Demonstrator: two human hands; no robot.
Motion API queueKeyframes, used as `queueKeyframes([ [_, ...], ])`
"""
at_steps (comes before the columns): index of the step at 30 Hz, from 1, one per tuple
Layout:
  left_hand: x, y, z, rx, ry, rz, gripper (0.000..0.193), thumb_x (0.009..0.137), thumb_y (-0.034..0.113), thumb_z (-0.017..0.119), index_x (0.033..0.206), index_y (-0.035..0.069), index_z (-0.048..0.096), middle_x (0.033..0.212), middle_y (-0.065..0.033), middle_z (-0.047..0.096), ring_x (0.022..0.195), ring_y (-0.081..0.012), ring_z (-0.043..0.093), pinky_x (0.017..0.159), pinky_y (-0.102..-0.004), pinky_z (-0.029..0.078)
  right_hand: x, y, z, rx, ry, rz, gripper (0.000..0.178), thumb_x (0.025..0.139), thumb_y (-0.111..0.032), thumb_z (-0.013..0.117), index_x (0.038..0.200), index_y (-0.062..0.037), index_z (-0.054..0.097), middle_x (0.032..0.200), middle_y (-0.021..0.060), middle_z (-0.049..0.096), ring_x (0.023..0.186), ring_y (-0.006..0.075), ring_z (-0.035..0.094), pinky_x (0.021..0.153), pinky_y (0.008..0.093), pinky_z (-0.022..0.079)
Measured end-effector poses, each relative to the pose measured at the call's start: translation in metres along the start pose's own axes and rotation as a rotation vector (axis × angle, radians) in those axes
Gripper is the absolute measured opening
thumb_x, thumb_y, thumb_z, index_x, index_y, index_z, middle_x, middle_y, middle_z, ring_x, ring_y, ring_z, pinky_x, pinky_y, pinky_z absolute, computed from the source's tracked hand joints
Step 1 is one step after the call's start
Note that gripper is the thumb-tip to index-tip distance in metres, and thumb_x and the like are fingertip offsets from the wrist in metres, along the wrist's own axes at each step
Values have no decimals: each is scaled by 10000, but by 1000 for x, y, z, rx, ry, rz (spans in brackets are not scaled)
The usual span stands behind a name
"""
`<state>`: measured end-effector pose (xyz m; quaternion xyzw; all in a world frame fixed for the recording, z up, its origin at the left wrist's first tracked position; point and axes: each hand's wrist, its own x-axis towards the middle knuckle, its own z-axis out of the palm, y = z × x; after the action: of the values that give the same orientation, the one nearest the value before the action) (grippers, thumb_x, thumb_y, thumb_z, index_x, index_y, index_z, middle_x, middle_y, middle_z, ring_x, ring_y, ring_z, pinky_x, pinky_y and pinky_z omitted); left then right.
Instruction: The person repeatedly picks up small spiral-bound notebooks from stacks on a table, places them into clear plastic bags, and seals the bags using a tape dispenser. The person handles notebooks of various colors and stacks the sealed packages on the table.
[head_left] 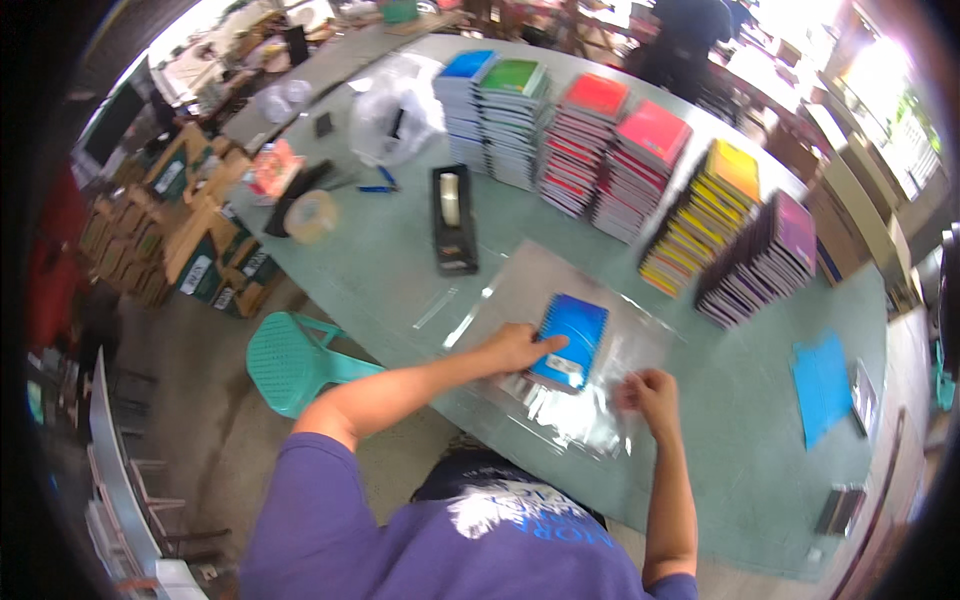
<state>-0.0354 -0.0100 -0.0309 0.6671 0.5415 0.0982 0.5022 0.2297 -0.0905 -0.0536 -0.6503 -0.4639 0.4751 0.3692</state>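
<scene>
A blue spiral notebook (pixel 573 330) lies on a clear plastic sheet or bag (pixel 530 270) near the front of the table. My left hand (pixel 517 348) grips the notebook's left edge, thumb on the cover and fingers out of sight beneath it. To the right, my right hand (pixel 652 395) is closed by the plastic's right side, its fingers curled and slightly blurred. Whether plastic is pinched in them is hard to make out. A pale label sits at the notebook's lower end.
Beyond the plastic stand stacks of blue (pixel 466 100), green (pixel 512 110), red (pixel 598 100), pink (pixel 655 135), yellow (pixel 735 170) and purple notebooks (pixel 790 230). A black tape dispenser (pixel 455 220) is at left. Blue sheet (pixel 822 385) lies right; a green stool (pixel 290 365) stands beside the table.
</scene>
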Motion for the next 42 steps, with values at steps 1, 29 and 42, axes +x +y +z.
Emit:
queueKeyframes([
  [1, -4, -1, -7, -23, 51, 6, 683, 769, 580, 607, 990, -67, 611, 906, -215, 649, 836, -301, 645, 724, -374, 504, 0, -1, -6, -23, 17, 29, 194, 849, -130, 572, 740, 25, 615, 651, 79, 618, 537, 136, 584, 465, 263, 451],
  [29, 82, -23, 24, 77, 490, 433, 635, 822, 394, 588, 1315, 40, 404, 1302, -195, 460, 1223, -345, 413, 1027, -426, 314, 16, -63, 48, -569, -179, -295, 325, 846, -248, 577, 645, 7, 567, 530, 92, 536, 495, 146, 508, 474, 342, 396],
  [42, 115, -2, 5, -134, 482, 536, 221, 863, 138, 501, 1020, 39, 620, 920, -185, 611, 897, -343, 563, 807, -399, 443, -1, -77, 104, -730, -54, -193, 174, 836, -162, 486, 896, 1, 491, 714, 224, 605, 674, 386, 607, 619, 490, 467],
])
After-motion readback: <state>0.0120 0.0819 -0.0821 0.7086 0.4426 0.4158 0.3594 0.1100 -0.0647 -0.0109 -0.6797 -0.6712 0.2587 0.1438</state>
